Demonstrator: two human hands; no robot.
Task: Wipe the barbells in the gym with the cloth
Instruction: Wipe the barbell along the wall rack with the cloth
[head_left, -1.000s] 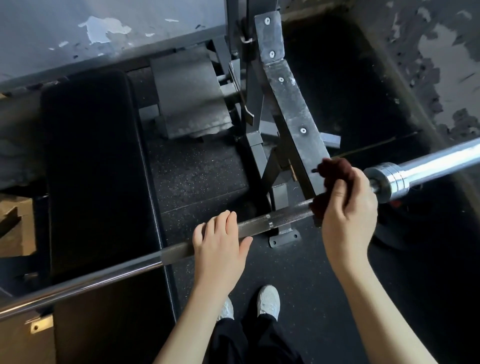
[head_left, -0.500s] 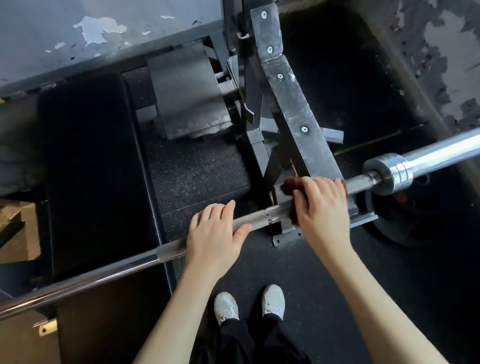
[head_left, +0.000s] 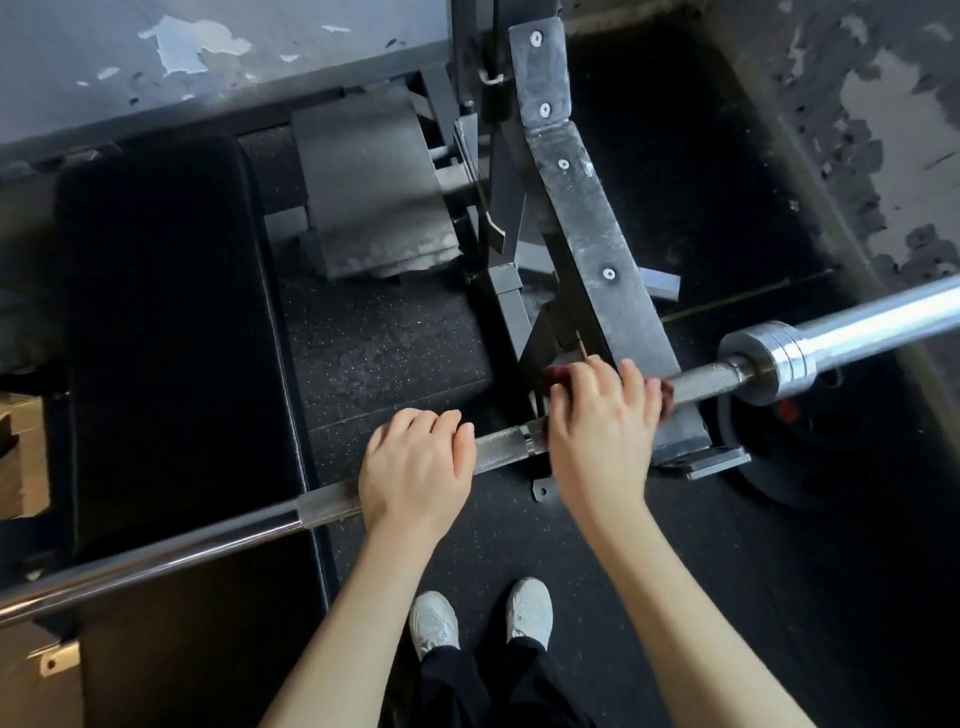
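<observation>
A steel barbell (head_left: 501, 449) runs from the lower left up to the right, resting on a rack, with a shiny sleeve (head_left: 810, 345) at its right end. My left hand (head_left: 415, 475) lies over the knurled shaft with fingers curled round it. My right hand (head_left: 602, 431) grips a dark red cloth (head_left: 558, 375) wrapped around the shaft just right of my left hand. Most of the cloth is hidden under my fingers; small bits show at both sides of the hand.
A black bench pad (head_left: 166, 332) lies under the bar at left. The grey rack upright (head_left: 592, 218) rises beyond my right hand. A black weight plate (head_left: 810, 457) sits on the floor below the sleeve. My white shoes (head_left: 483, 618) stand on the rubber floor.
My right hand with the cloth slid left along the shaft, away from the sleeve collar, then stayed near the rack. My left hand kept its hold on the bar.
</observation>
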